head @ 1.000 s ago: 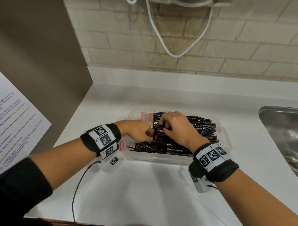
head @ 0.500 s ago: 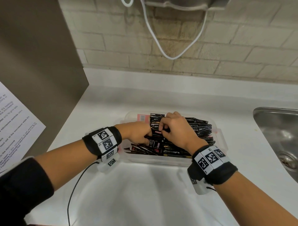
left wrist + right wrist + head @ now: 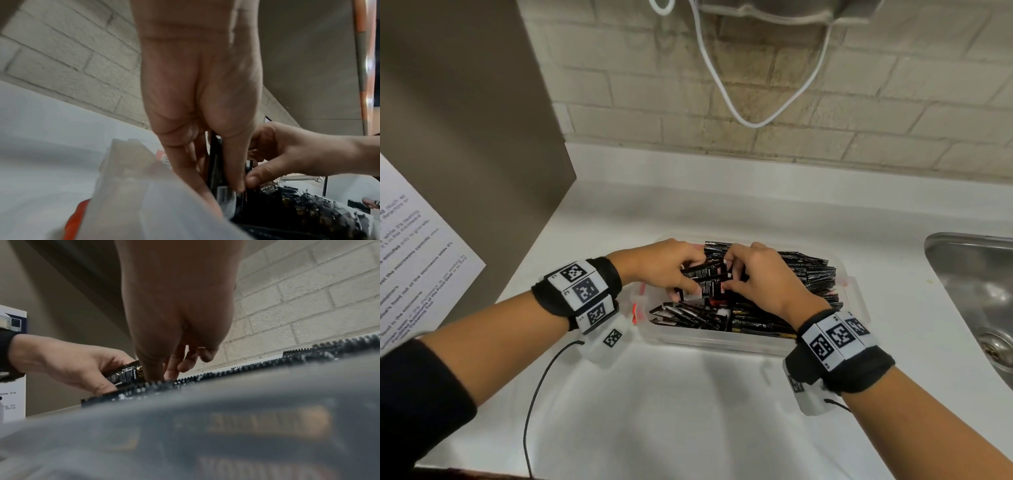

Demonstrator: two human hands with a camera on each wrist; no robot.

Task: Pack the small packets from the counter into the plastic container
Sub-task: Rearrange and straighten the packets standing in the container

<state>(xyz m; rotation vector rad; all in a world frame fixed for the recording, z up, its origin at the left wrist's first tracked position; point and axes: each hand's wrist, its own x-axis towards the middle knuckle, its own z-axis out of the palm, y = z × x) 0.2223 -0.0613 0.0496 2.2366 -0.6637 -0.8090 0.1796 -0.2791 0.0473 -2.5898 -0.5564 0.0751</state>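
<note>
Both pinching one small stack of black sachets (image 3: 705, 279) over the left end of the clear plastic container (image 3: 722, 337) on the white counter (image 3: 688, 411), left hand (image 3: 666, 265) and right hand (image 3: 763, 281) squaring it, probably to slot upright beside rows already packed.

I see both forearms reaching forward, wrists banded in black. My left hand (image 3: 666, 265) and right hand (image 3: 763, 277) meet at centre, fingers curled, pinching a small bundle of packets (image 3: 705, 282) between them.
</note>
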